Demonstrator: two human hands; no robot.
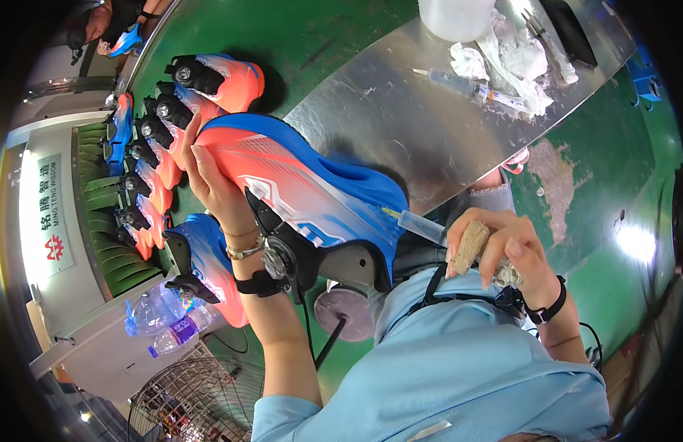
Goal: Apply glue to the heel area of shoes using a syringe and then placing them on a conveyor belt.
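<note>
My left hand (216,180) supports a coral, white and blue sports shoe (297,195), its fingers stretched along the toe end. The shoe lies tilted on its side, with its blue sole edge up and its black collar and dial toward my wrist. My right hand (512,239) is closed round a clear syringe (421,225). The syringe's yellowish tip is at the shoe's heel end, by the sole edge; whether it touches is hard to tell. A beige, rough-looking block (470,248) also sits between the right fingers.
Similar shoes (238,82) stand in a row along a green-slatted conveyor (98,188). On the metal plate (386,96) lie another syringe (459,82), crumpled white tissue (515,59) and a white container (456,18). Plastic bottles (181,330) and a wire fan guard (187,390) are lower left. Another person's hand (98,22) shows upper left.
</note>
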